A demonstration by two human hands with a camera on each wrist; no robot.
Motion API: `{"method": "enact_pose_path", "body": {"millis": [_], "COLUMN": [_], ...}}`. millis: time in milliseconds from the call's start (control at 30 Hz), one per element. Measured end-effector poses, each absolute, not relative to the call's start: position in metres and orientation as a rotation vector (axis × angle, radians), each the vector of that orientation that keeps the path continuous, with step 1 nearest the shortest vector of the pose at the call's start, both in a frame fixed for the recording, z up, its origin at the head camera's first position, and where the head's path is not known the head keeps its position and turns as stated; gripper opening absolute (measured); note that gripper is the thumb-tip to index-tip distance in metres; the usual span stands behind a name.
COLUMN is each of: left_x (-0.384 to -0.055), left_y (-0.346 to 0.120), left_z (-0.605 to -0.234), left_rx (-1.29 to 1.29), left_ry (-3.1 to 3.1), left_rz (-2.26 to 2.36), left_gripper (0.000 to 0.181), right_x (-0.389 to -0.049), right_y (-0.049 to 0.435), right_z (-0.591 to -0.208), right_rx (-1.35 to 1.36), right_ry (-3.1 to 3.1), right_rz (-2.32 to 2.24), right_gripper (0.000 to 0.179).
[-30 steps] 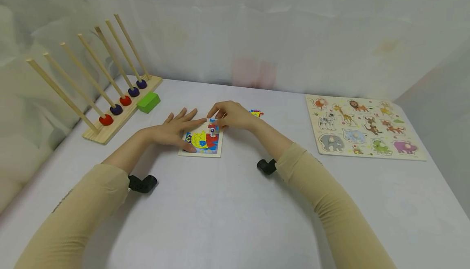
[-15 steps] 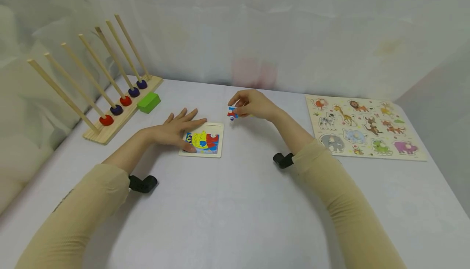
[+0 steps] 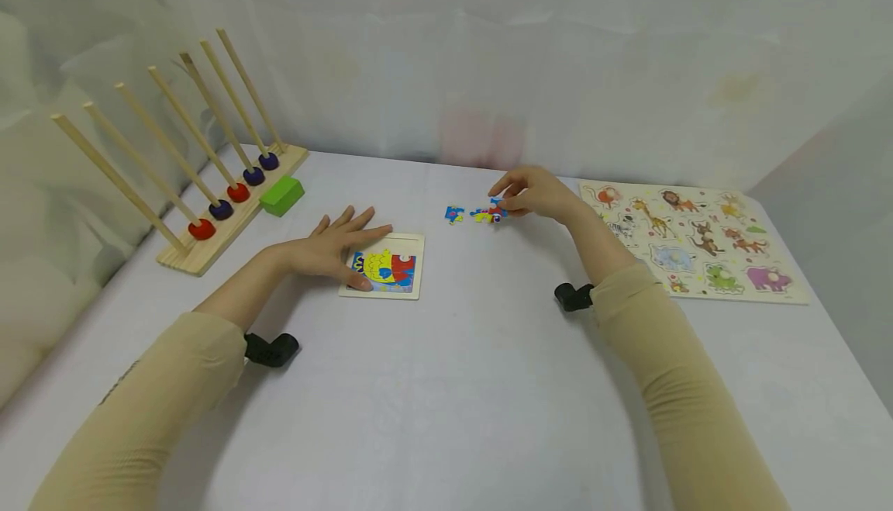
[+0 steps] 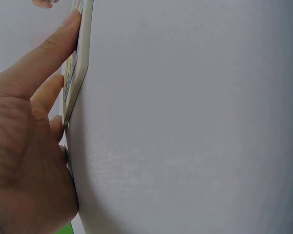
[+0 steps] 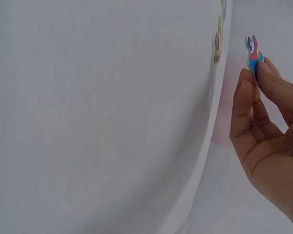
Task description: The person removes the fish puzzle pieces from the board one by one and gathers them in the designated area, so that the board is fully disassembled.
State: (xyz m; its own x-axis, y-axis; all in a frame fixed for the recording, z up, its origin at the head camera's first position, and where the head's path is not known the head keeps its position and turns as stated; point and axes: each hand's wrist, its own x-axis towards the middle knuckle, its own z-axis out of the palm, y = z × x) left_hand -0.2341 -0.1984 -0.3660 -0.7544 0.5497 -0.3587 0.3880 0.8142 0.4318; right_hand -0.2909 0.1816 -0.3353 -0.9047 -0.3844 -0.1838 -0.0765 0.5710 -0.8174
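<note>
A small square jigsaw tray [image 3: 415,282] lies on the table with part of a yellow and red picture fitted inside. My left hand [image 3: 317,253] rests on it with spread fingers, the thumb on its lower left part. In my right hand [image 3: 540,194] a red and blue jigsaw piece [image 5: 254,54] with an eye on it is pinched between thumb and fingertips, above the table. Close to that hand lies a yellow jigsaw piece [image 3: 480,215], partly hidden by the held one in the head view. A blue and yellow jigsaw piece [image 3: 454,213] lies left of it.
A wooden rack [image 3: 237,212] with tall pegs and red and purple beads stands at the back left, a green block [image 3: 282,195] beside it. On the right lies an animal puzzle board [image 3: 698,243], partly behind my right forearm. A white cloth wall [image 3: 446,69] closes off the back.
My right hand has lifted the red and blue jigsaw piece out of the tray and carried it right, uncovering the loose pieces at the back. The left hand has stayed still.
</note>
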Motion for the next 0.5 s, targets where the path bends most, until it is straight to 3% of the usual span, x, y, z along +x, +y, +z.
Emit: {"method": "enact_pose_path", "body": {"millis": [500], "left_x": [-0.234], "left_y": [-0.197], "left_z": [-0.366], "left_rx": [0.702], "left_ry": [2.52], "left_rz": [0.483], "left_gripper": [0.101], "right_x": [-0.297], "right_y": [0.203], "right_z": [-0.342], "right_rx": [-0.245], "right_ry": [2.486], "right_rz": [-1.125], "right_gripper": [0.028]}}
